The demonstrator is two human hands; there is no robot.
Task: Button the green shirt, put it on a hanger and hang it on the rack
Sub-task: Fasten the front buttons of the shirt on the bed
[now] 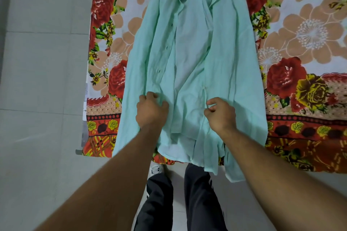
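Both grips pinch cloth: my left hand (151, 108) bunches the button edge, my right hand (220, 113) nips the buttonhole edge. Green shirt (193, 58) lies open on the bed (300, 43), collar far, hem near; edges apart, buttons nearer left.

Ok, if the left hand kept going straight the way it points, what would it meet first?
More of the green shirt: the left hand points up its left front panel, toward the collar. Nothing else lies in that line.
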